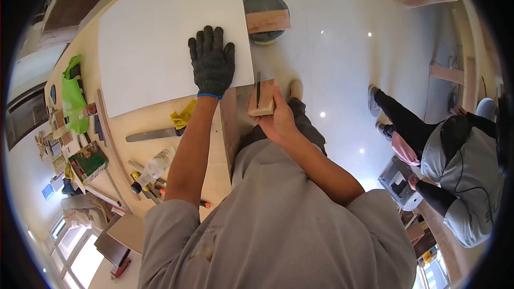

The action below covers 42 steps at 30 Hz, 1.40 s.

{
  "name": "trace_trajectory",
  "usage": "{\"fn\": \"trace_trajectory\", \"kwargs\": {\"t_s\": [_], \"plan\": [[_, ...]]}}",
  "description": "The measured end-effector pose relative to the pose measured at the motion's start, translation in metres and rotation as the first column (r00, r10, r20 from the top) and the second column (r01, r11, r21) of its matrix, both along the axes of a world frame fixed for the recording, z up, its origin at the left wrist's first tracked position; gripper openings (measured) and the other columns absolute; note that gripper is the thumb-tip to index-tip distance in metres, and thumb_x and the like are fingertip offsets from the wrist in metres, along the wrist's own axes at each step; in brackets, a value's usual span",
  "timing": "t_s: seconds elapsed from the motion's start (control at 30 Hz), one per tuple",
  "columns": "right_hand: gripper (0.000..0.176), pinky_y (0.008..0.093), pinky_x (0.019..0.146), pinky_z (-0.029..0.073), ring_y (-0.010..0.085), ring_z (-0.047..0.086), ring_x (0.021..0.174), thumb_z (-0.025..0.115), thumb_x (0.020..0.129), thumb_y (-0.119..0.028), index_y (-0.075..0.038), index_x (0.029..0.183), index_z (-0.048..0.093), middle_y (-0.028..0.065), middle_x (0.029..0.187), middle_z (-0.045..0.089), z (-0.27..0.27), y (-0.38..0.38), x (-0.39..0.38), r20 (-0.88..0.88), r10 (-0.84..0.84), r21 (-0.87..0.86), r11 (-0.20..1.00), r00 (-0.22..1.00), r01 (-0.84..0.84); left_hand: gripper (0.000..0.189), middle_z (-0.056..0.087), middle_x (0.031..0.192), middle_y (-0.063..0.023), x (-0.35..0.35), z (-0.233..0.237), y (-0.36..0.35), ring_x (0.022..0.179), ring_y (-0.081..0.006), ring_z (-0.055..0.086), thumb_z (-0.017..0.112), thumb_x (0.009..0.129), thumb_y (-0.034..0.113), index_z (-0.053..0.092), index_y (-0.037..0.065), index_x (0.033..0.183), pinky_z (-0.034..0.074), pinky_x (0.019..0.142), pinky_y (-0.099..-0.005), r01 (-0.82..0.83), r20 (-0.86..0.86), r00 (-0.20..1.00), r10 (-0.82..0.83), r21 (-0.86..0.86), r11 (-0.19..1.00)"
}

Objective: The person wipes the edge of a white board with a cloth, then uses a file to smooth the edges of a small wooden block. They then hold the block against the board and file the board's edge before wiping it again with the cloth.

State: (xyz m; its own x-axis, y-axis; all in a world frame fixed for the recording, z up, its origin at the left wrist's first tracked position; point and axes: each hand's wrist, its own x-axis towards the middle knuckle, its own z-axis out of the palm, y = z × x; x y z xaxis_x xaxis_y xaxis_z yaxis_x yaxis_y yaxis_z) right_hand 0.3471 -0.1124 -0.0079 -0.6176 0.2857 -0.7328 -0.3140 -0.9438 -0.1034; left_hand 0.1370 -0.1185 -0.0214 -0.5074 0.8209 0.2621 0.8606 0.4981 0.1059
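Observation:
My left hand (212, 63), in a dark knitted glove with a blue cuff edge, lies flat with fingers spread on a large white board (155, 43) near its right edge. The board rests on a light wooden workbench (120, 131). Bare, my right hand (279, 124) is closed around a small wooden block (262, 101), just off the board's near right corner. A thin dark strip runs lengthwise along the block's upper face. Close to my left forearm, a handsaw (152, 135) and a yellow cloth (183, 115) lie on the bench.
A clear bottle (155, 170), a green box (88, 161) and a bright green bag (75, 96) are on the bench's left. Beyond the board's right edge stands a round bucket (266, 2) with a plank across it. Another person (455, 160) works at the right, holding a grey case (400, 184).

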Motion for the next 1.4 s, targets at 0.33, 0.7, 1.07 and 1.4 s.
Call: {"fn": "trace_trajectory", "kwargs": {"t_s": [0.33,0.7,1.07,1.4], "plan": [[0.058,0.0459,0.09,0.05,0.0306,0.061,0.108,0.04,0.105,-0.057,-0.009,0.136,0.047,0.0121,0.121,0.059,0.01,0.006,-0.004,-0.034,0.088,-0.144,0.985,0.996,-0.092,0.049,0.048,0.15,-0.0204,0.004,0.007,0.004,0.142,-0.0374,0.041,0.056,0.1,0.03,0.052,0.007,0.143,0.023,0.122,-0.0501,-0.022,-0.012,1.0,0.021,-0.078,0.997],[0.058,0.0462,0.088,0.05,0.0321,0.061,0.106,0.04,0.105,-0.058,-0.007,0.13,0.051,0.0146,0.117,0.062,0.013,0.012,-0.004,-0.136,0.003,-0.357,0.933,0.991,-0.052,0.05,0.049,0.148,-0.0229,0.002,0.003,0.003,0.14,-0.0403,0.042,0.057,0.098,0.03,0.053,0.005,0.141,0.024,0.121,-0.0528,0.003,0.012,1.0,-0.003,-0.027,1.0],[0.058,0.0453,0.086,0.05,0.0315,0.061,0.104,0.037,0.106,-0.057,-0.006,0.129,0.051,0.0149,0.116,0.062,0.02,0.011,-0.007,-0.105,-0.003,-0.373,0.927,0.995,-0.037,0.051,0.049,0.148,-0.0239,0.001,0.003,0.003,0.14,-0.0412,0.042,0.059,0.096,0.029,0.054,0.005,0.141,0.024,0.121,-0.0537,0.011,0.042,0.999,-0.011,-0.012,1.0],[0.058,0.0438,0.084,0.05,0.0313,0.063,0.101,0.037,0.106,-0.057,-0.006,0.127,0.054,0.0143,0.112,0.063,0.018,0.008,-0.008,-0.088,0.001,-0.33,0.943,0.996,-0.03,0.051,0.048,0.147,-0.0251,0.001,0.001,0.003,0.14,-0.0425,0.042,0.058,0.097,0.03,0.053,0.004,0.141,0.024,0.121,-0.0548,0.026,0.023,0.999,-0.026,-0.005,1.0]]}}
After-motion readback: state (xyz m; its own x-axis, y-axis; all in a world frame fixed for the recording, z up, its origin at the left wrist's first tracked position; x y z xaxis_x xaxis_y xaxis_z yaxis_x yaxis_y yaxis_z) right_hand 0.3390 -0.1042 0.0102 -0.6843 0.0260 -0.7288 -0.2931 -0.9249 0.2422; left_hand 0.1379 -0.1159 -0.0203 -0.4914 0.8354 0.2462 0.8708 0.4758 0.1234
